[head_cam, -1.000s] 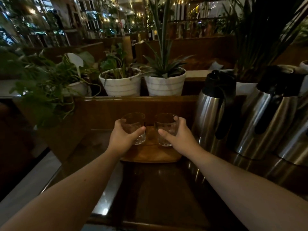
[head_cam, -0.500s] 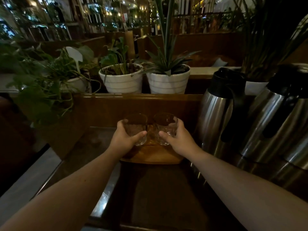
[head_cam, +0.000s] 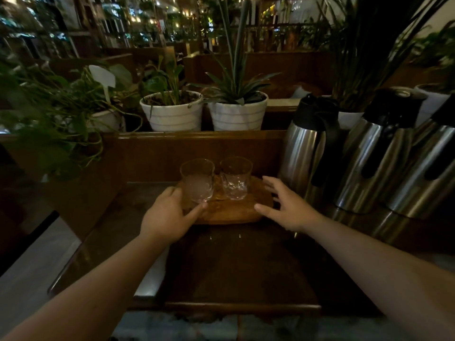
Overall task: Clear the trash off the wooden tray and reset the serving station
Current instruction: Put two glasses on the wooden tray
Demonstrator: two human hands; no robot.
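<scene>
Two clear drinking glasses stand side by side on a small round wooden tray point(head_cam: 230, 214) at the back of the dark counter. The left glass point(head_cam: 198, 180) is just above my left hand point(head_cam: 167, 217), whose thumb and fingers sit loosely at its base, spread apart. The right glass point(head_cam: 236, 178) stands free. My right hand point(head_cam: 286, 207) hovers to the right of the tray, fingers splayed, holding nothing. No trash shows on the tray.
Three steel thermos jugs stand at the right, the nearest point(head_cam: 307, 146) close to my right hand. Two white striped plant pots point(head_cam: 172, 114) point(head_cam: 237, 113) sit on the wooden ledge behind. Leafy plants point(head_cam: 49, 114) crowd the left. The counter's front edge point(head_cam: 241, 307) is near me.
Both hands have let go of the glasses and drawn back. The right hand moved off to the right; the left slid down to its glass's base. The glasses now stand on the tray.
</scene>
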